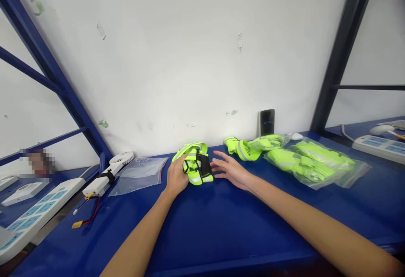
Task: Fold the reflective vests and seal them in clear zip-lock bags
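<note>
In the middle of the blue table a bundled neon-yellow reflective strap vest (193,168) shows silver bands and a black patch at its right side. My left hand (177,176) is wrapped round the bundle's left side, its fingertips partly hidden by the folds. Fingers apart, my right hand (230,170) is at the bundle's right edge by the black part; whether the fingertips touch it I cannot tell. Right of that hand lies another loose neon-yellow reflective vest (245,148).
Clear plastic bags (142,175) lie to the left, beside a white fan (122,158) and a battery pack with wires (98,184). Bagged yellow vests (303,163) lie at right. A dark-screened device (266,123) leans on the wall. Power strips (44,213) flank the blue frame.
</note>
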Action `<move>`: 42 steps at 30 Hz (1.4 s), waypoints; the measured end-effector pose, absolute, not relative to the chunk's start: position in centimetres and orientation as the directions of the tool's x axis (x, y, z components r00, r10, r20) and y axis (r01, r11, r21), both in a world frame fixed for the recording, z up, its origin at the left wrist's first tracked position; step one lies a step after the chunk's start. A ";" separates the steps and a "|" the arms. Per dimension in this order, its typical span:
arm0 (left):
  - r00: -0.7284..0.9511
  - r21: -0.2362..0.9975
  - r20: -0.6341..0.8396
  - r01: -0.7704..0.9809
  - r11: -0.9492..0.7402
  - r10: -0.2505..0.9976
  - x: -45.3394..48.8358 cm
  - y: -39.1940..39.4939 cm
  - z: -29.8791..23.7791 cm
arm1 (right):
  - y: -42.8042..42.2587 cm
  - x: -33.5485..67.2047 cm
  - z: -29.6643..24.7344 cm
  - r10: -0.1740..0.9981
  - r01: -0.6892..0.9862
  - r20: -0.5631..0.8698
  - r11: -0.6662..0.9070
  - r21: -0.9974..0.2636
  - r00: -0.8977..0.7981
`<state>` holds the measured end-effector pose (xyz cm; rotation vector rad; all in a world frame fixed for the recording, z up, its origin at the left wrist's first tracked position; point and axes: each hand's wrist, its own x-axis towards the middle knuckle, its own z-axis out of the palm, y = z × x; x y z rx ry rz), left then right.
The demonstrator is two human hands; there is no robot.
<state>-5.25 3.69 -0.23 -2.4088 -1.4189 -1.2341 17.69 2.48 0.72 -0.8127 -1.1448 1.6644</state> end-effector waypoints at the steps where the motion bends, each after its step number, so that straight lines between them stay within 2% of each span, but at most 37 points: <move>1: 0.205 0.309 0.705 0.773 -0.554 0.679 -5.2 3.5 -0.2 | 2.4 17.7 0.7 0.921 -0.297 -0.053 -0.178 -0.938 -0.386; 4: 0.166 0.231 0.769 0.828 -0.511 0.617 -4.4 3.0 0.1 | 2.0 17.3 0.9 0.845 -0.271 -0.107 -0.284 -0.920 -0.525; 6: 0.251 0.079 0.783 0.868 -0.491 0.570 -3.7 2.6 0.2 | 1.6 16.6 1.0 0.816 -0.277 -0.107 -0.312 -0.909 -0.568; 9: 0.464 -0.175 0.755 0.823 -0.540 0.462 -2.6 2.0 0.2 | 1.1 15.5 0.5 0.878 -0.308 -0.085 -0.254 -0.917 -0.471; 11: 0.527 -0.230 0.749 0.775 -0.589 0.402 -2.1 1.7 0.2 | 1.0 15.0 0.0 0.927 -0.354 -0.012 -0.155 -0.922 -0.374; 13: 0.516 -0.177 0.753 0.756 -0.630 0.408 -1.9 1.7 0.1 | 1.1 14.9 -0.3 0.948 -0.396 0.075 -0.057 -0.916 -0.311; 17: 0.491 0.040 0.651 0.739 -0.672 0.578 -2.9 2.4 0.2 | 1.4 15.3 0.7 0.951 -0.412 0.147 0.022 -0.911 -0.273; 19: 0.487 0.107 0.572 0.753 -0.649 0.660 -3.9 3.1 0.2 | 1.4 15.8 1.6 0.947 -0.373 0.164 0.052 -0.926 -0.275; 21: 0.450 0.131 0.520 0.798 -0.588 0.726 -5.2 3.9 0.2 | 1.3 16.3 2.5 0.935 -0.292 0.214 0.129 -0.948 -0.283; 24: 0.338 0.124 0.527 0.878 -0.463 0.780 -6.9 4.6 0.2 | 1.1 17.0 3.0 0.892 -0.094 0.295 0.280 -0.955 -0.343; 29: 0.203 0.150 0.591 0.924 -0.353 0.781 -7.7 4.7 0.0 | 1.2 17.3 2.4 0.852 0.249 0.207 0.360 -0.899 -0.481; 31: 0.103 0.235 0.626 0.920 -0.314 0.773 -7.5 4.8 0.0 | 1.4 17.4 2.6 0.863 0.289 0.213 0.372 -0.882 -0.458; 33: -0.028 0.389 0.665 0.866 -0.313 0.746 -6.9 4.9 -0.1 | 1.7 17.7 3.2 0.864 0.260 0.271 0.403 -0.877 -0.424; 35: -0.165 0.573 0.677 0.730 -0.372 0.717 -6.3 4.9 -0.2 | 2.1 18.2 3.6 0.858 0.197 0.335 0.433 -0.880 -0.390; 37: -0.226 0.672 0.669 0.591 -0.446 0.708 -5.6 4.6 -0.3 | 2.6 18.7 3.5 0.872 0.138 0.361 0.423 -0.896 -0.330; 39: -0.173 0.633 0.698 0.603 -0.486 0.694 -5.0 4.0 -0.2 | 3.1 19.0 2.6 0.913 0.087 0.333 0.362 -0.928 -0.237; 42: 0.035 0.379 0.769 0.779 -0.499 0.638 -4.4 2.7 0.5 | 3.8 19.1 0.8 0.966 0.004 0.224 0.227 -0.974 -0.132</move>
